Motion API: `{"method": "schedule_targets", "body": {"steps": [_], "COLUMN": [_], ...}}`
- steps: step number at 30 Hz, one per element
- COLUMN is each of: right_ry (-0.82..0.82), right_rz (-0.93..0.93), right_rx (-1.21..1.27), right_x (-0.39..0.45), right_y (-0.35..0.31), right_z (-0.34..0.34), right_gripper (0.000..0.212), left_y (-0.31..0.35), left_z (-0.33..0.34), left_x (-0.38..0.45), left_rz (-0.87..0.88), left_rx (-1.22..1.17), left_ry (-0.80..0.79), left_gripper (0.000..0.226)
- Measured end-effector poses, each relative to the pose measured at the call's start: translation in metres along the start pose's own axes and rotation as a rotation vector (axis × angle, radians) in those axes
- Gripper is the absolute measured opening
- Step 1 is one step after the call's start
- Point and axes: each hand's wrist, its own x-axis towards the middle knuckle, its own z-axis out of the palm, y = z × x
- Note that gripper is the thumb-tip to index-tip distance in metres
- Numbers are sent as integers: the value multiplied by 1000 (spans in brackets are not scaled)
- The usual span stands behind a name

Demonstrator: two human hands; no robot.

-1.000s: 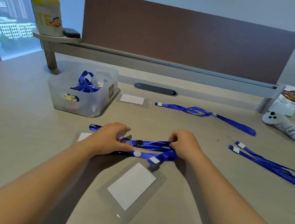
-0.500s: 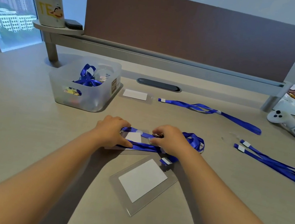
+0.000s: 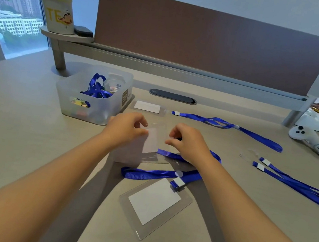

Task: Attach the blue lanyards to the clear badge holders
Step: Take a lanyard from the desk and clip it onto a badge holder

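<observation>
I have a second clear badge holder [image 3: 152,140] lifted off the desk [image 3: 19,132] now, tilted up between both hands; half a second ago it lay flat under lanyard straps and my hands pressed down on it. My left hand [image 3: 125,129] pinches its left edge, thumb and fingers closed on the plastic. My right hand [image 3: 187,142] is at its top right corner, fingers drawn narrow around something small and dark, probably the lanyard clip, but it's too small to tell. The blue lanyard [image 3: 188,157] trails from under my right hand onto the desk, looping right.

Nearer me, the finished badge holder [image 3: 155,204] lies flat with its own lanyard [image 3: 157,175] clipped at the top edge; a second ago I was handling that strap, now it's released. So one unit looks done and I'm on the next: lining clip up with holder slot.

Still to do: a third holder [image 3: 148,107] sits flat behind my hands by the storage bin [image 3: 94,109], with a loose lanyard [image 3: 229,126] just right of it, not attached. Two more lanyards [image 3: 297,185] lie far right, and more sit in the bin.

Next move needs the clip threaded through the slot; clear plastic makes the slot hard to see.
</observation>
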Motion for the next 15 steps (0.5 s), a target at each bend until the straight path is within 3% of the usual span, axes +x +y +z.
{"method": "schedule_targets", "body": {"steps": [7, 15], "right_ry": [64, 211], "right_rz": [-25, -110], "right_rx": [-2, 101], "right_x": [-8, -18], "right_y": [-4, -23], "right_z": [-19, -31], "right_gripper": [21, 18], "left_y": [15, 38], "left_z": [-20, -16], "left_x": [-10, -23], "left_rz": [109, 158], "left_rx": [-51, -30], "left_ry": [127, 82], "left_gripper": [12, 20]}}
